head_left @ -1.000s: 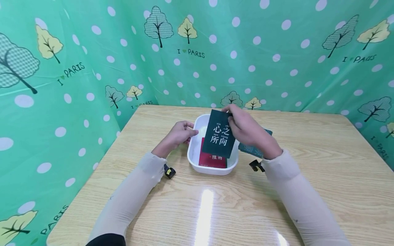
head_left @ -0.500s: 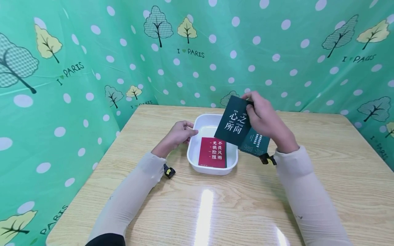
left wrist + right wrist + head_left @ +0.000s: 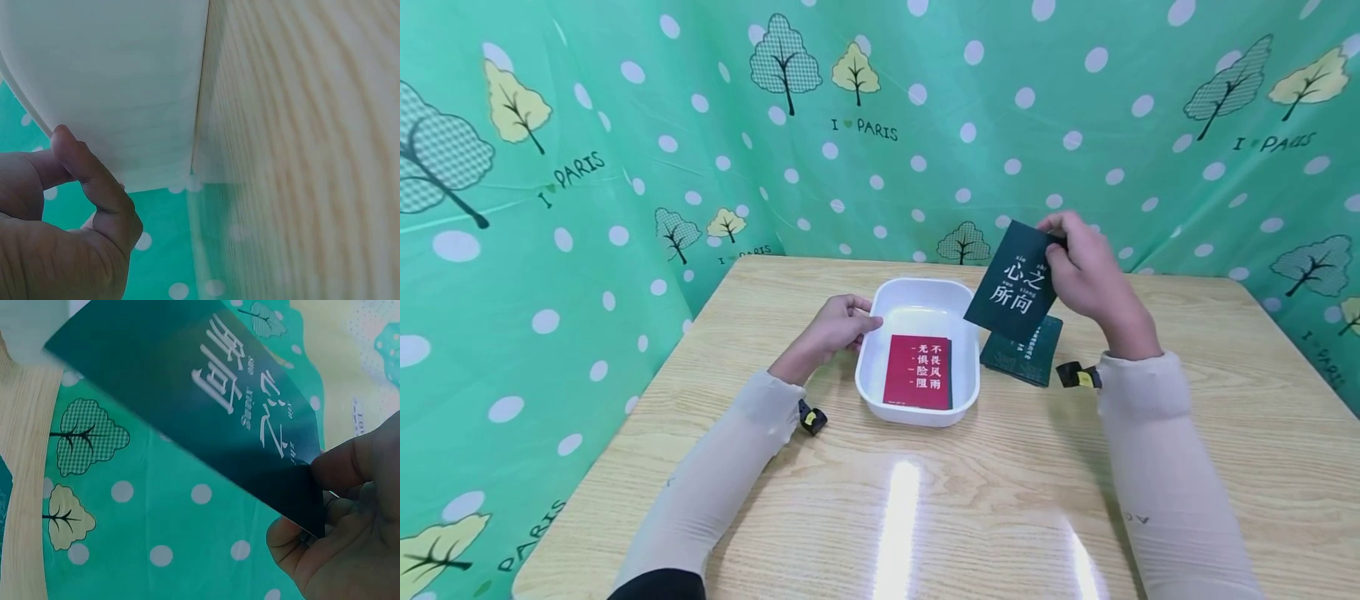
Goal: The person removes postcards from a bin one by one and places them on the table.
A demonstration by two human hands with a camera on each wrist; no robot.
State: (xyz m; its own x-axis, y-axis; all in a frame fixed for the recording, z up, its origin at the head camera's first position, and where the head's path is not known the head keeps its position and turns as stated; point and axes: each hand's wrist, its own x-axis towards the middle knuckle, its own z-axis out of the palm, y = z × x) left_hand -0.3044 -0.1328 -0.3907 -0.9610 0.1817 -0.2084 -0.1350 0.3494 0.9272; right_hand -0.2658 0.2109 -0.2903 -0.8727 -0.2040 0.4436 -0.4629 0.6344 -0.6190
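Note:
My right hand (image 3: 1086,265) pinches a dark green card (image 3: 1011,283) by its right edge, with white Chinese characters facing up. The card is raised and tilted, partly over a pile of dark green cards (image 3: 1033,354) on the table. In the right wrist view, thumb and fingers clasp one corner of the card (image 3: 169,381). My left hand (image 3: 835,329) holds the left rim of a white plastic basin (image 3: 868,379), thumb on top; the left wrist view shows the fingers at the basin's wall (image 3: 112,81). Inside the basin lies a red card (image 3: 917,372) with white characters, dark green showing at its right edge.
The wooden table (image 3: 820,517) carries the basin and the card pile just right of it. A green polka-dot cloth (image 3: 880,192) hangs behind and to the left. Black wrist straps with small yellow parts sit by both cuffs.
My right hand has carried the dark green card from above the basin rightward and up, uncovering the red card and then the pile. My left hand has stayed at the rim.

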